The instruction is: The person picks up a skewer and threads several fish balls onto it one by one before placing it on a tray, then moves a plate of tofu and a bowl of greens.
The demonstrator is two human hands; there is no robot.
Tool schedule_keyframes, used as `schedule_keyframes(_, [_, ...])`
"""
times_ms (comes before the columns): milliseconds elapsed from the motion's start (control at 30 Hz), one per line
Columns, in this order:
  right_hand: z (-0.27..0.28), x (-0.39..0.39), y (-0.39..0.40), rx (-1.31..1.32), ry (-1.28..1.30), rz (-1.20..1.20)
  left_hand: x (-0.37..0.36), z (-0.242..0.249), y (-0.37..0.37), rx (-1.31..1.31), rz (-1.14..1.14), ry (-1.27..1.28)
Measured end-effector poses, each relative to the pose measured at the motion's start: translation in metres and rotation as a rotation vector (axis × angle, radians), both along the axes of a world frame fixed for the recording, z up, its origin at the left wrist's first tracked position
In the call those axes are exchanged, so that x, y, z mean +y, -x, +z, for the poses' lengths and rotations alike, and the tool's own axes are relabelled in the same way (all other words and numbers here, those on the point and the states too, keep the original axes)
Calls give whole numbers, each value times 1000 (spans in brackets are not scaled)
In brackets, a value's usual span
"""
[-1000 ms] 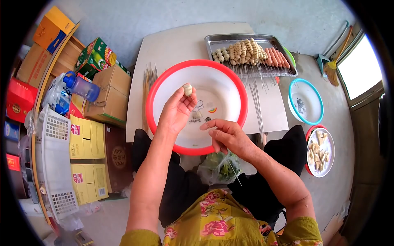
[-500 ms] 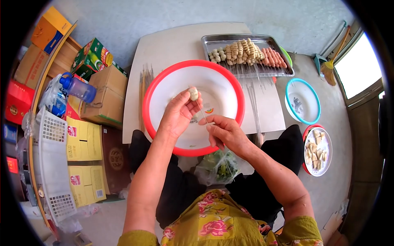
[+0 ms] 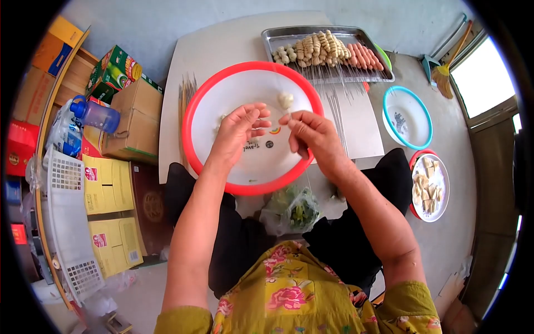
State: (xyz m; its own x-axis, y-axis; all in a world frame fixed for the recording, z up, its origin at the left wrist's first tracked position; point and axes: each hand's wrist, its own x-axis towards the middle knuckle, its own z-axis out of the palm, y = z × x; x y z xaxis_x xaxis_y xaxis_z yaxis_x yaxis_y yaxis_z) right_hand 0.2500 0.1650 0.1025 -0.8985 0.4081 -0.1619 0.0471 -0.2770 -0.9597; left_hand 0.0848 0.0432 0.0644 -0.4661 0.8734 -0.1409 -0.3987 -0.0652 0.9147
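Looking down from the head camera, I see my two hands well apart from each other over a big white basin with a red rim (image 3: 189,125). My right hand (image 3: 316,134) is pinched on a thin stick (image 3: 309,181), and the end of the stick pokes out below it. A pale round ball (image 3: 285,101) is up in the air over the basin, just above my right fingertips. It is a bit blurry, so I cannot tell how far the stick goes in. My left hand (image 3: 236,131) is loose, with its fingers bent and a little spread.

The basin sits on a bench (image 3: 222,39). Behind it, to the right, a metal tray (image 3: 281,39) holds pale balls in a bunch (image 3: 285,54), then bumpy tan food (image 3: 320,47), then pink sausages (image 3: 364,57). More sticks (image 3: 188,92) lie to the left of the basin. Below the basin, between the knees, is a clear bag of green leaves (image 3: 300,209).
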Motion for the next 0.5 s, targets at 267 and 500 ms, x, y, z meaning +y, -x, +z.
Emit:
schedule_keyframes(267, [13, 18, -15, 86, 14, -139, -1, -55, 7, 886, -62, 546])
schedule_keyframes(500, [11, 16, -21, 95, -3, -82, -15, -99, 10, 1475, -123, 519])
